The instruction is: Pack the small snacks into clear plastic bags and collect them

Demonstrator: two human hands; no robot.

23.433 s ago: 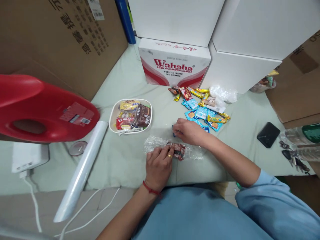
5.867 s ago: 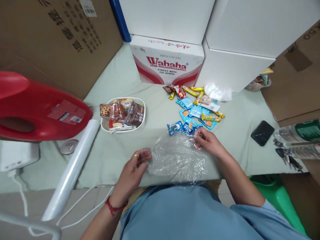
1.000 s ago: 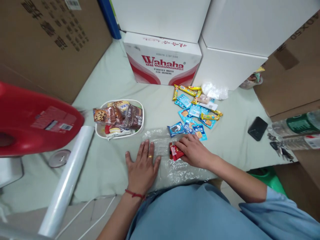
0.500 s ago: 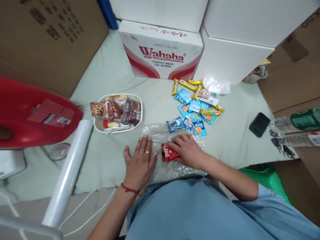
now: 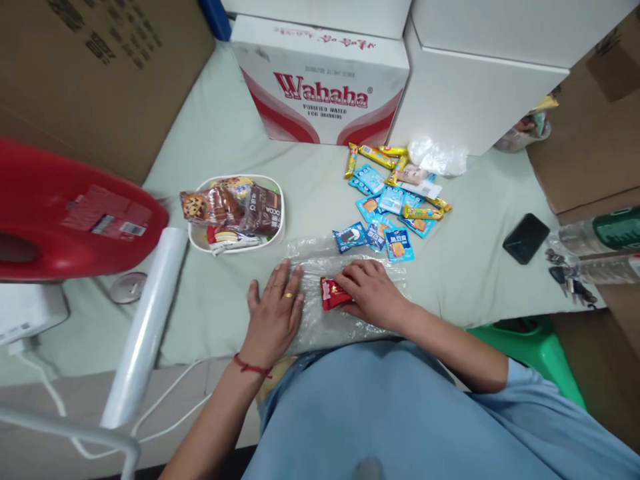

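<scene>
My left hand (image 5: 276, 301) lies flat with its fingers stretched out, on the left edge of a clear plastic sheet (image 5: 305, 333). My right hand (image 5: 375, 297) is closed over the right end of a red snack packet (image 5: 331, 293), which rests on the sheet. Its fingers hide part of the packet. Just beyond the sheet are several blue snack packets (image 5: 399, 244) and yellow-wrapped sticks (image 5: 423, 213). A white oval basket (image 5: 283, 223) at the left holds cookies and a brown cocoa packet (image 5: 264, 212).
A Wahaba-style water carton printed Wahaha (image 5: 320, 93) stands at the back beside white boxes (image 5: 450, 93). On the left are a red plastic object (image 5: 75, 213) and a roll of clear film (image 5: 145, 327). At right lie a black phone-like item (image 5: 526, 239), keys (image 5: 570, 280) and bottles (image 5: 607, 233).
The camera view has tilted slightly. The red packet now shows as one piece under my right fingers; a darker red piece beside it no longer shows. Both hands keep nearly the same places.
</scene>
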